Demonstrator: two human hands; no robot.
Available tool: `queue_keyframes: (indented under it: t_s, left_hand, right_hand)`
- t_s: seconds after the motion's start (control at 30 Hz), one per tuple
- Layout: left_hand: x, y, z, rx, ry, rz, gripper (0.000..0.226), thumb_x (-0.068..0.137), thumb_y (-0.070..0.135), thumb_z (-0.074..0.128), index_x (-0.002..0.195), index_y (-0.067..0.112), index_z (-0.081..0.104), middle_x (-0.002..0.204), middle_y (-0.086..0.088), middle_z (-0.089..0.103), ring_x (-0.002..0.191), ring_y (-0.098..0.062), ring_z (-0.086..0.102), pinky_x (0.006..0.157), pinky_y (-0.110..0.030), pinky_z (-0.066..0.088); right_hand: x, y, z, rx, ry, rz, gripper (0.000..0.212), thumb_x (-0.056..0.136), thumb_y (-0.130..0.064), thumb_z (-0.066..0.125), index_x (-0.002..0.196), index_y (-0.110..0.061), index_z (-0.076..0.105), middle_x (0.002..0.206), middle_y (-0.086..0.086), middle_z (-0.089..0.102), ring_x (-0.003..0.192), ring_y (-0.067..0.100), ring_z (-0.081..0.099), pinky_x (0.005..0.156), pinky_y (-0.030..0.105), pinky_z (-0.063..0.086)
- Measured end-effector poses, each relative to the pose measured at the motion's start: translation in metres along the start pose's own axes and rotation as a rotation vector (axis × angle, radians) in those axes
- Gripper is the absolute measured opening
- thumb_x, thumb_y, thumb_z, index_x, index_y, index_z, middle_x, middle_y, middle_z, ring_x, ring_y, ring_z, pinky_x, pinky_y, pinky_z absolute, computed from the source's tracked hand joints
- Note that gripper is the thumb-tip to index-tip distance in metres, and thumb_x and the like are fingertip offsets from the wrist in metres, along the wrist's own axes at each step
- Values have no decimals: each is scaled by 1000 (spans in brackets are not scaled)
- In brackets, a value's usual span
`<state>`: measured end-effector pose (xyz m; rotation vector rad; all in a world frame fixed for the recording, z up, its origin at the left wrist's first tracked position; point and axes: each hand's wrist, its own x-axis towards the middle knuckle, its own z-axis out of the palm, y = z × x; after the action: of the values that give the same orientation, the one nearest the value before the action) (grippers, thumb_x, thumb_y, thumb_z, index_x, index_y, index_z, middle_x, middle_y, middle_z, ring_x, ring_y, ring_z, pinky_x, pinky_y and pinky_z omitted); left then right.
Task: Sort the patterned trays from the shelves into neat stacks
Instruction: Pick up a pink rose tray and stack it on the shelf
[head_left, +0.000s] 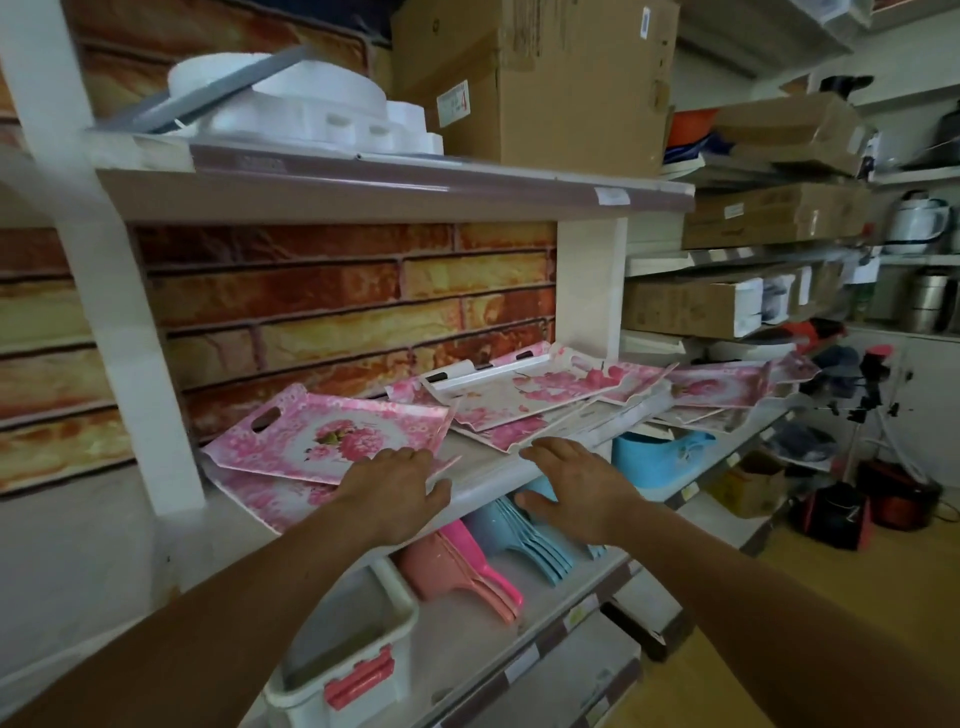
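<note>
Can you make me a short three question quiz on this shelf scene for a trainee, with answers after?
1. True or false: the left hand rests at the near edge of the pink floral tray.
2. What lies on the shelf below the trays: A) blue and pink scoops, B) glass bottles, C) folded towels?
3. Fill in: the right hand has its fingers ____, holding nothing.

Key: 1 true; 2 A; 3 spread open.

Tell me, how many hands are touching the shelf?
2. The left hand rests on the pink tray at the shelf edge; the right hand hovers beside it.
</note>
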<state>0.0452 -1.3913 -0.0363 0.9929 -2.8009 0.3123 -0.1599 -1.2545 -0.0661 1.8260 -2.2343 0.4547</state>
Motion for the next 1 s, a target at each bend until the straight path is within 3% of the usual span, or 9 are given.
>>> queue_keyframes:
  t_s: [0.43,0.67,0.83,1.0]
  left_hand:
    - [55,67,10,37,-54,-300,55,94,57,27,126,16,44,121,-9,57,107,-29,55,84,-40,45]
    - [75,46,17,51,-56,-454,57,93,59,31,130,17,44,121,-10,59,109,-30,56,86,-40,46]
    - [100,15,34,-13,-75,-531,61,92,62,30,134,19,42,132,-9,54,116,-29,53,93,-41,46]
    - [115,-1,48,-36,-50,-561,64,91,63,29,136,20,43,135,-8,54,117,-28,54,95,-39,45]
  right_hand:
    - [63,102,-8,89,-34,-317,64,93,-55,47,146,-21,34,151,3,32,137,24,31,110,38,31]
    - [121,97,15,151,-20,-459,60,93,-49,51,145,-23,36,149,0,34,134,22,34,106,37,35]
    - [171,90,31,168,-52,-535,58,92,-45,54,143,-22,39,146,0,38,132,20,36,102,32,35]
    - [213,87,39,177,-81,-558,60,93,-45,53,145,-23,36,150,0,35,134,20,34,106,36,35]
